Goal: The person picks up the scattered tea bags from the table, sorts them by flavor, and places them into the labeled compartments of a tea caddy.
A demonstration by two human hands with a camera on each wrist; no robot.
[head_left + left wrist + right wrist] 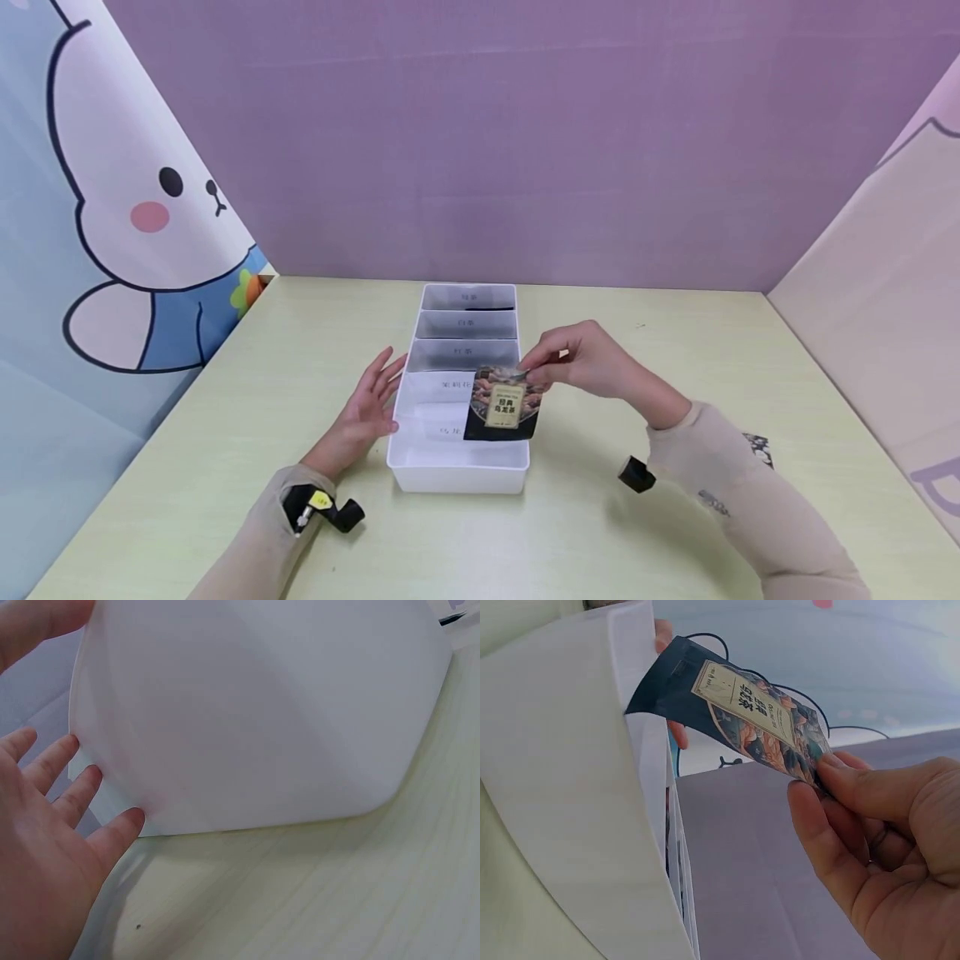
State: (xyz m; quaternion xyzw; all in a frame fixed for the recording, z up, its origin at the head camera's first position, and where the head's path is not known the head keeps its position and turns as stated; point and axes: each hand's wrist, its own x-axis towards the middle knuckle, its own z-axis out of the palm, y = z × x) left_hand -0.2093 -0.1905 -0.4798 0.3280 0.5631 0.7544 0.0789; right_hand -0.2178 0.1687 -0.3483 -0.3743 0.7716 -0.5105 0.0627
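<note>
A dark tea sachet with a pale label hangs over the front part of a white divided box. My right hand pinches the sachet's top corner between thumb and fingers, plainly seen in the right wrist view, where the sachet slants beside the box wall. My left hand is at the box's left side with fingers spread; in the left wrist view its fingertips touch the white side wall. Printed labels mark the box's compartments, and the sachet covers part of the front ones.
Another patterned packet lies on the pale wooden table at the right, partly hidden by the right sleeve. A purple cloth wall stands behind the table, with printed cloth panels on both sides.
</note>
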